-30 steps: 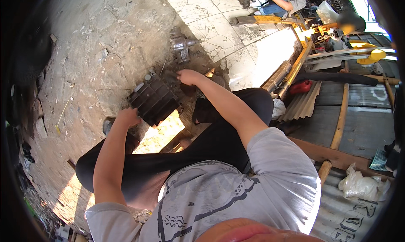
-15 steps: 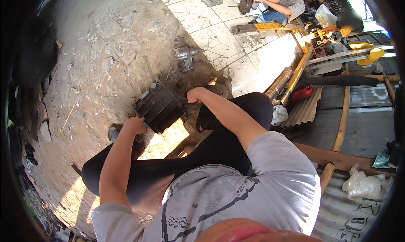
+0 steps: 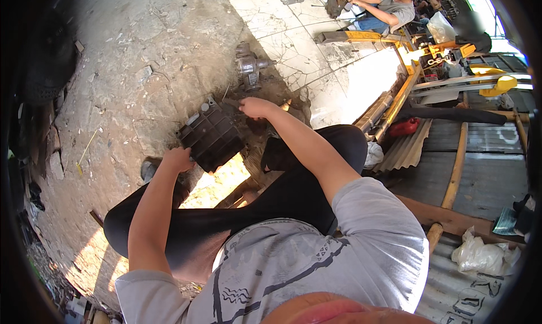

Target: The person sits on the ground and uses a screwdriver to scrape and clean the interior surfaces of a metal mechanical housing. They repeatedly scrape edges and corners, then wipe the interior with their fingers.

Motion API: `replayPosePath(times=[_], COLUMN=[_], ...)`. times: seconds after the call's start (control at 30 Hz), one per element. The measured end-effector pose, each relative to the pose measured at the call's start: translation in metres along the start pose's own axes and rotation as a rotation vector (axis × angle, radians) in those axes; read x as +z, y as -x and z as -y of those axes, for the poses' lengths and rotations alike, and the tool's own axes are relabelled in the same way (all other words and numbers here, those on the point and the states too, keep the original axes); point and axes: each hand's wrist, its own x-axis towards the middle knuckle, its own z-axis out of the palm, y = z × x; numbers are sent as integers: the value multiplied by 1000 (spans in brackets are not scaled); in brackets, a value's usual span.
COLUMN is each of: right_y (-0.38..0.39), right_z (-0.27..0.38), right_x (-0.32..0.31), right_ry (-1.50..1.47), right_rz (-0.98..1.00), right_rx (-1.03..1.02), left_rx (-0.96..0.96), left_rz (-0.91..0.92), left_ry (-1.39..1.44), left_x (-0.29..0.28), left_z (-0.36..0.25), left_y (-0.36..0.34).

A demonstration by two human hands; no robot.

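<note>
Dark ribbed metal casing (image 3: pixel 210 138) sits on the rough ground (image 3: pixel 130 98) in front of the person, between the two hands and just past the bent legs in black trousers (image 3: pixel 271 197). The left hand (image 3: pixel 179 159) is at the casing's near left edge, fingers curled; whether it grips that edge or only rests against it, I cannot tell. The right hand (image 3: pixel 255 107) is near the casing's far right side, its fingers bent; what it holds, if anything, cannot be made out. Beyond the casing lies a greyish metal part (image 3: pixel 248 70) with a projecting shaft, near cracked pale tiles (image 3: pixel 293 58). Large dark lettering (image 3: pixel 474 301) marks a corrugated sheet (image 3: pixel 443 267) at lower right, beside a whitish plastic bag (image 3: pixel 480 253). The grey shirt (image 3: pixel 299 267) carries printed wavy lines, small triangles and dark strokes. Farther off, another person (image 3: pixel 389 13) sits beyond a yellow metal frame (image 3: pixel 406 53).
</note>
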Motion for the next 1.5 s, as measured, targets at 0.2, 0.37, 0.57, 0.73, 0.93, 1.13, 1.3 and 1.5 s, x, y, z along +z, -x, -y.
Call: replayPosePath(times=[0.2,0.37,0.57,0.73,0.93,1.13,1.3,1.5], right_y=[26,32,0,14,31,74,148,171], right_z=[-5,20,-45,-32,-1,49,102,94], right_x=[2,-19,21,28,-27,-57,-62,-50], right_ry=[64,29,54,372,76,107,253,397], right_rz=[166,315,-304,458,-256,-515,-237,62], right_rx=[147,92,-36,16,69,-114,-156,-367], left_rx=[48,21,30,70,37,29,9,-65], left_rz=[55,-14,15,-22,-3,56,-31,-17], left_ry=[-23,12,-49,-54,-60,-33,12,38], left_x=[-1,5,-10,-11,-2,-1,2,12], left_z=[-4,-3,-19,-22,-18,-7,-1,10], left_y=[-8,-7,-5,-6,-12,-24,-28,-30])
